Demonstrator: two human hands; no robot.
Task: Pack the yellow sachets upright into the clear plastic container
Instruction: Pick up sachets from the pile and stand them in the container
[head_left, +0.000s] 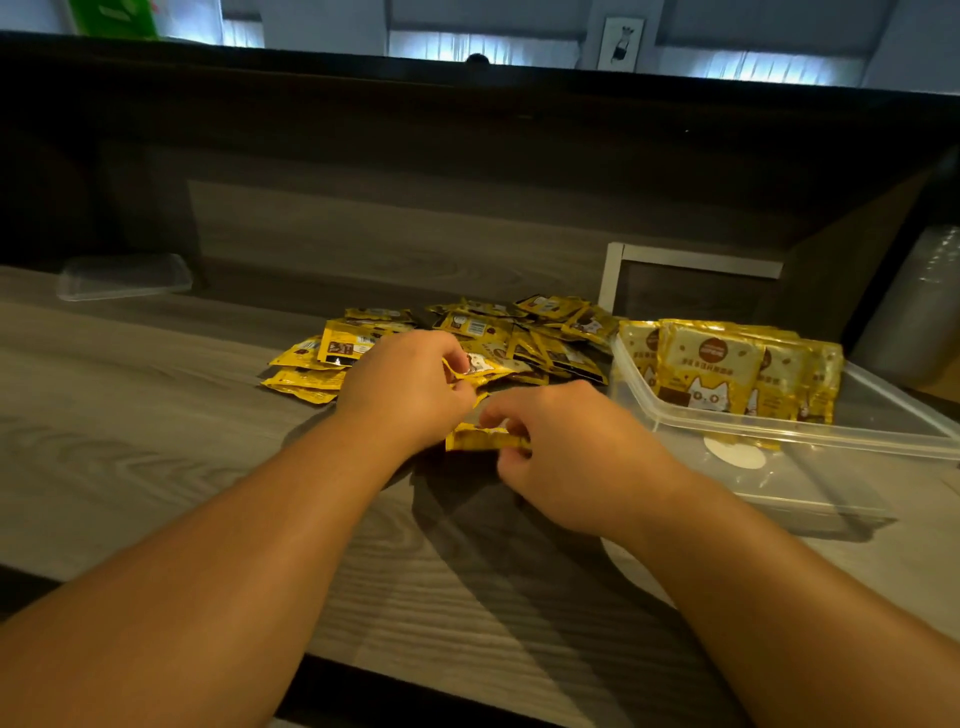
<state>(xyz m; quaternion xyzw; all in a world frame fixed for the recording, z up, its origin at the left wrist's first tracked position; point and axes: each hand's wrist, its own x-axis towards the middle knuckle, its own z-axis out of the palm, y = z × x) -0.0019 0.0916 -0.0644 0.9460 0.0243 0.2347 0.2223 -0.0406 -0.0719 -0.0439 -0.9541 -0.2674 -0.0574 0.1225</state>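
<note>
A loose pile of yellow sachets (483, 332) lies flat on the wooden table, in the middle. To its right stands the clear plastic container (883, 436), with several sachets (717, 369) upright in its far end. My left hand (410, 389) rests at the pile's near edge, fingers closed on a yellow sachet (485, 366). My right hand (566, 447) is just below it, pinching another yellow sachet (480, 437) that lies near the table surface. Both hands almost touch each other.
A clear plastic lid (122, 278) lies at the far left of the table. A white frame (691, 257) stands behind the container against the dark wooden back wall. A pale roll (919, 312) is at the right edge.
</note>
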